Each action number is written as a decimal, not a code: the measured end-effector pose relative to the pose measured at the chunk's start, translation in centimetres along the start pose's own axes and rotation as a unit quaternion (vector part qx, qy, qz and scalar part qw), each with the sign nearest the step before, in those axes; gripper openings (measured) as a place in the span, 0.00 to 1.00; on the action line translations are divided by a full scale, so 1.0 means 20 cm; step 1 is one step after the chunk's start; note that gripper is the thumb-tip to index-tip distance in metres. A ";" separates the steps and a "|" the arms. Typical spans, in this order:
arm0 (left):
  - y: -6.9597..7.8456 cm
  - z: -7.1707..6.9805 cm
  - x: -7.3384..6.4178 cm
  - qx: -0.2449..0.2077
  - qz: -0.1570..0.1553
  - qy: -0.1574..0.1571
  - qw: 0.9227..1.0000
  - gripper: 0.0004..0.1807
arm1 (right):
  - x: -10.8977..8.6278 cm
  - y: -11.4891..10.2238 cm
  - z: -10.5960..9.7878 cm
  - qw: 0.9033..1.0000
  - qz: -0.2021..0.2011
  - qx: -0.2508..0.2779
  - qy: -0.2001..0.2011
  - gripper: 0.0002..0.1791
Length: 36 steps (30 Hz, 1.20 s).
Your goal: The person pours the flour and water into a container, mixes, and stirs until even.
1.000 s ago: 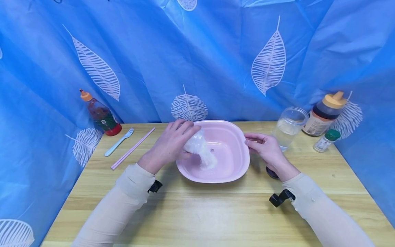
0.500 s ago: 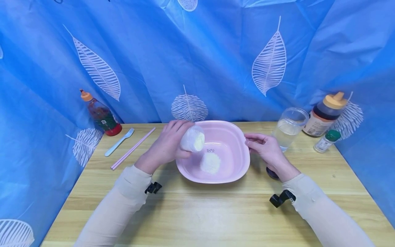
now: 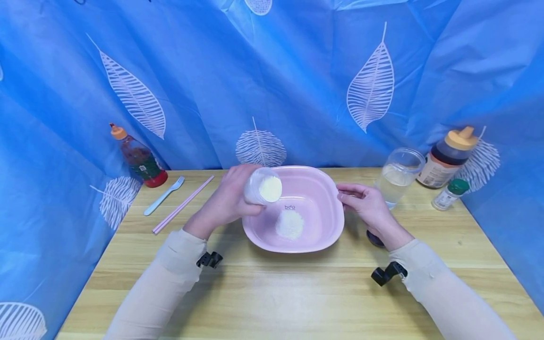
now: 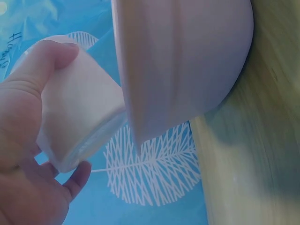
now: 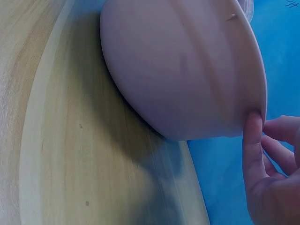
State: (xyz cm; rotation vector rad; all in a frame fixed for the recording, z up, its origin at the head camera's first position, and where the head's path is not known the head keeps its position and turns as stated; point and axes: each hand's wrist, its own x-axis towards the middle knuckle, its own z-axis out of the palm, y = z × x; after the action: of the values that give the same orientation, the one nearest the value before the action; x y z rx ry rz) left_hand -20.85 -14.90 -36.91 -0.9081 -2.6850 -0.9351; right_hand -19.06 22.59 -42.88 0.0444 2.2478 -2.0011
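Observation:
My left hand grips a clear jar with white powder in it, tilted over the left rim of a pink basin. A small heap of white powder lies on the basin's floor. In the left wrist view the thumb and fingers curl round the jar, close beside the basin's outer wall. My right hand pinches the basin's right rim between thumb and fingers, as the right wrist view shows at the rim.
On the left stand a red sauce bottle, a light blue fork and pink chopsticks. To the right are a jar of clear liquid, a dark sauce bottle, a green-capped shaker and a dark round lid.
Powder was falling from the jar a second ago and has stopped. The left hand has tipped the jar back up, so its mouth now faces more upward. The right hand stays at the rim.

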 end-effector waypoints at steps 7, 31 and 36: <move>-0.01 -0.01 -0.01 -0.089 -0.078 0.005 0.993 0.53 | 0.00 -0.01 0.00 1.000 0.002 -0.002 -0.001 0.29; -0.07 -0.07 -0.06 -0.305 -0.157 0.032 0.939 0.49 | 0.00 0.00 0.00 1.000 -0.004 -0.001 -0.004 0.28; -0.09 -0.06 -0.07 -0.334 -0.160 0.043 0.928 0.47 | 0.00 0.00 -0.01 1.000 -0.001 -0.005 -0.003 0.28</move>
State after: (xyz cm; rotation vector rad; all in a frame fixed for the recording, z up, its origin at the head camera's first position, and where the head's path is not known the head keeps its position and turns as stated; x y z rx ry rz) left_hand -20.81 -17.40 -37.36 -0.4864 -2.4930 -1.9812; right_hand -19.03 22.69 -42.79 0.0353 2.2565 -1.9876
